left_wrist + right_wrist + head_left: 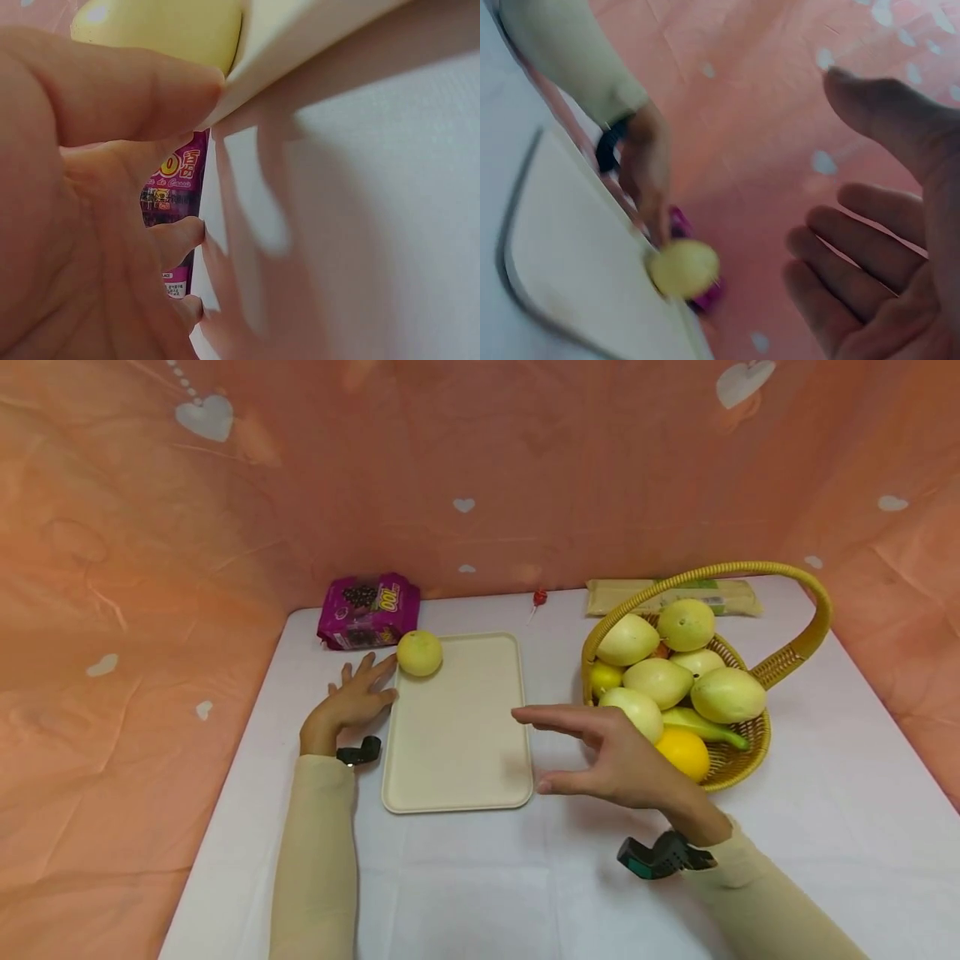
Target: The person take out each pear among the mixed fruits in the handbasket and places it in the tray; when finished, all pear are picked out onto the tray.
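A beige rectangular tray point(457, 727) lies on the white-covered table. One round, pale yellow-green fruit point(420, 653) sits at its far left corner. My left hand point(352, 697) is at the tray's left side with fingers spread, the thumb point(176, 94) and index fingertip right at the rim below the fruit. The other fingertips reach down to the tablecloth. Over the tray's right edge hovers my right hand point(600, 752), thumb and fingers spread wide apart and nothing between them. Beside it, a yellow wicker basket point(750, 768) holds several yellow-green fruits, an orange-yellow fruit point(684, 754) and a long green one point(705, 727).
A purple snack package point(371, 610) stands behind the fruit at the back left. Near the back edge lie a red lollipop point(539, 598) and a long beige packet point(738, 599), partly behind the basket's tall arched handle point(813, 602). A pink curtain point(525, 468) with hearts hangs behind.
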Motion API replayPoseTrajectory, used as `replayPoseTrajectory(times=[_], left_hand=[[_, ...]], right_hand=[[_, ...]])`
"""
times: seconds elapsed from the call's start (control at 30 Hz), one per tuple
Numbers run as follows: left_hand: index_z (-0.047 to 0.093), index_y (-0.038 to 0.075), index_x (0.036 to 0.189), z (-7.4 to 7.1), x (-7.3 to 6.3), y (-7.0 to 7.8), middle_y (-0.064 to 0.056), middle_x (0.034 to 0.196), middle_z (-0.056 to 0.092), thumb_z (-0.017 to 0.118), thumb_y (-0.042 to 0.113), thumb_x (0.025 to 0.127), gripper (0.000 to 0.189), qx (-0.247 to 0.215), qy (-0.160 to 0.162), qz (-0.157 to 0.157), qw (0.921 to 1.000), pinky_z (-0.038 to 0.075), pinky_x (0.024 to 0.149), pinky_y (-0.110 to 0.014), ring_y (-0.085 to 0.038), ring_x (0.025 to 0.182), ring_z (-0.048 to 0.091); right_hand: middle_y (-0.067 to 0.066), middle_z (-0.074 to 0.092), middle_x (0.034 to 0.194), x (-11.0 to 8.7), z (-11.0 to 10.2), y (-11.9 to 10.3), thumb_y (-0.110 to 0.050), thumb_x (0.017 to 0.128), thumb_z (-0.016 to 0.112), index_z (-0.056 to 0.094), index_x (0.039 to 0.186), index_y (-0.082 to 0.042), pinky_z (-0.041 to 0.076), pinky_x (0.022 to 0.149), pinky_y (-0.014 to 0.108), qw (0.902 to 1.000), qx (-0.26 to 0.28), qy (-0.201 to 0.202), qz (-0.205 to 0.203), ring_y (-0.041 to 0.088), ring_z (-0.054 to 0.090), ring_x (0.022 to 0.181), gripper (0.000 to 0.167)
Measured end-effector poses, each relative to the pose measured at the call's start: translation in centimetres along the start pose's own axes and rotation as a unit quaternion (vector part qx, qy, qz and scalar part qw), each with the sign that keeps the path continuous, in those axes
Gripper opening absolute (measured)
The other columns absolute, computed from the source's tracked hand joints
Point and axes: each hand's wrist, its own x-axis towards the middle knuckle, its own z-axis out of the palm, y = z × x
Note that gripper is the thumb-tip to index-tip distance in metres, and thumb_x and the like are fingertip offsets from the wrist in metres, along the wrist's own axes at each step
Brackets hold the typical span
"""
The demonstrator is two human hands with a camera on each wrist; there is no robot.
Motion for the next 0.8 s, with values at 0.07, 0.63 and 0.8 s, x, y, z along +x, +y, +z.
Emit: replayPoseTrajectory(times=[0.07, 0.63, 0.8], left_hand=[[0.017, 0.023, 0.177, 0.0, 0.0, 0.0, -0.025, 0.183, -0.011, 0.051, 0.036, 0.111, 0.076, -0.001, -0.001, -0.002, 1.0000, -0.017, 0.120, -0.086, -0.061, 0.162, -0.023], [0.017, 0.024, 0.177, 0.1, 0.1, -0.2, -0.025, 0.183, -0.011, 0.051, 0.035, 0.111, 0.075, -0.004, 0.001, -0.006, 1.0000, -0.017, 0.119, -0.086, -0.061, 0.162, -0.024], [0.018, 0.024, 0.177, 0.1, 0.3, -0.3, -0.025, 0.183, -0.010, 0.051, 0.035, 0.111, 0.075, -0.002, 0.004, -0.004, 1.0000, -0.017, 0.120, -0.086, -0.061, 0.162, -0.023]], right_hand=[[0.004, 0.068, 0.154, -1.5, -1.2, -0.2, -0.008, 0.085, 0.095, 0.067, 0.152, -0.019, 0.047, 0.121, 0.026, 0.9998, -0.019, 0.009, 0.001, 0.015, 0.064, 0.143, 0.074], [0.004, 0.072, 0.148, -10.0, -10.0, -0.5, 0.021, 0.078, 0.086, 0.067, 0.148, -0.001, 0.050, 0.106, 0.010, 0.9836, -0.127, 0.115, 0.056, 0.000, 0.067, 0.134, 0.075], [0.001, 0.072, 0.147, -10.1, -10.3, -0.3, 0.017, 0.080, 0.088, 0.068, 0.148, -0.005, 0.051, 0.104, 0.009, 0.9815, -0.136, 0.114, 0.072, -0.003, 0.068, 0.130, 0.074]])
